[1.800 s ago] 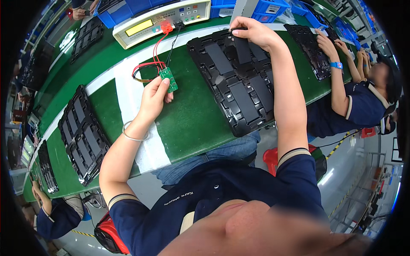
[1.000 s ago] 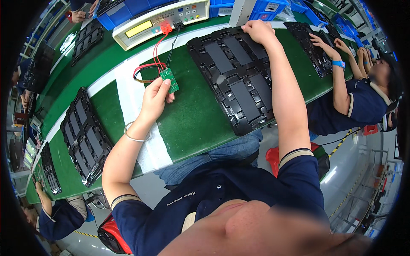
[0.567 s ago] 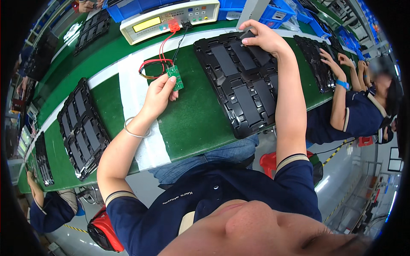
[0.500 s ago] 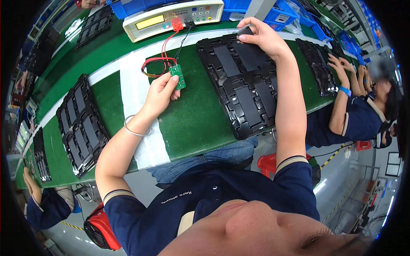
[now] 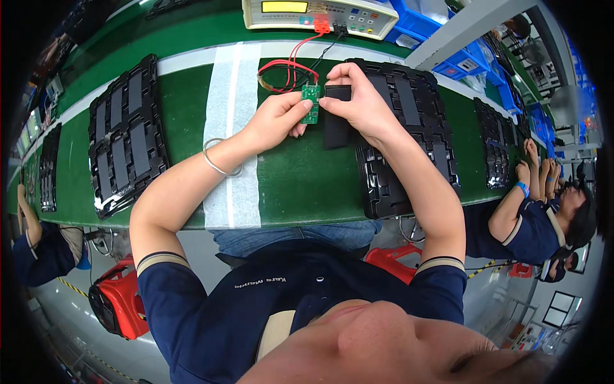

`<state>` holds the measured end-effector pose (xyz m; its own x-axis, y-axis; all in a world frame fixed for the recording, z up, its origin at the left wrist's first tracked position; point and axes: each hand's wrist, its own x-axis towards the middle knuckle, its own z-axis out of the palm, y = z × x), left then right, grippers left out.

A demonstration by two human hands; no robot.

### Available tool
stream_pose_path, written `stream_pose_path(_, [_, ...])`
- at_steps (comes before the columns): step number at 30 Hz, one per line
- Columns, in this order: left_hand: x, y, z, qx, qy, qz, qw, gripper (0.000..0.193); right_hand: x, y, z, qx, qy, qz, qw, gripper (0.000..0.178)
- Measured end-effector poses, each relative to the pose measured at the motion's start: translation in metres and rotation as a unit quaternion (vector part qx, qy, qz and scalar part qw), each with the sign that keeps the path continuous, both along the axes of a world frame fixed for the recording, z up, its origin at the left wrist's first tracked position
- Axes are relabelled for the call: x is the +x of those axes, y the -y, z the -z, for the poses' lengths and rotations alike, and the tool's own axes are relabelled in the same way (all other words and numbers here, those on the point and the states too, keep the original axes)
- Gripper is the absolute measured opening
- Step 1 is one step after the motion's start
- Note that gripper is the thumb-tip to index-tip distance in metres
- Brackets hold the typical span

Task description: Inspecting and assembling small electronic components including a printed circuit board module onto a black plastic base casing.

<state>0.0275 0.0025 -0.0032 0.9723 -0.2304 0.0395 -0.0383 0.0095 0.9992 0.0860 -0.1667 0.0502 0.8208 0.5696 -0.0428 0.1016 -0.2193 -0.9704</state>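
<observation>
My left hand (image 5: 276, 120) pinches a small green circuit board (image 5: 309, 110) between thumb and fingers. Red and black wires (image 5: 293, 62) run from the board's far end up to a bench tester (image 5: 377, 24). Just right of the board, my right hand (image 5: 363, 105) grips a flat black rectangular pack (image 5: 336, 132), thumb toward the board and fingers at the pack's far end. Board and pack lie side by side; whether they touch is hard to make out. Beneath my right forearm is a black moulded tray (image 5: 377, 185) filled with similar dark flat packs.
Another filled black tray (image 5: 157, 137) lies to the left on the green bench (image 5: 291, 192), past a white strip (image 5: 233, 185). A grey metal post (image 5: 470, 35) and blue bins (image 5: 464, 61) stand at the far right. A co-worker (image 5: 534, 217) sits to the right.
My right hand has come from the tray's far edge leftward and nearer, bringing the black pack beside the board. My left hand keeps hold of the board. The whole view has shifted.
</observation>
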Motion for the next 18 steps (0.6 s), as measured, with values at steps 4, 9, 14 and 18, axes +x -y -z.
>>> stream_pose_path(4, [0.0005,0.0008,-0.0004,-0.010,0.007,0.001,1.000,0.025,-0.0004,0.0000,0.0068,0.031,-0.088,-0.034,0.995,0.038])
stream_pose_path(9, [-0.0001,0.0001,-0.0009,0.000,0.010,0.000,1.000,0.025,0.0001,-0.0024,0.0051,0.030,-0.111,-0.042,0.992,0.036])
stream_pose_path(14, [-0.0002,0.0006,-0.0008,0.008,0.010,-0.009,1.000,0.026,0.0007,-0.0003,0.0028,0.040,-0.132,-0.046,0.989,0.034])
stream_pose_path(18, [0.0008,-0.0002,0.0026,0.029,0.018,-0.011,0.999,0.026,0.0013,-0.0006,0.0027,0.037,-0.121,-0.050,0.991,0.033])
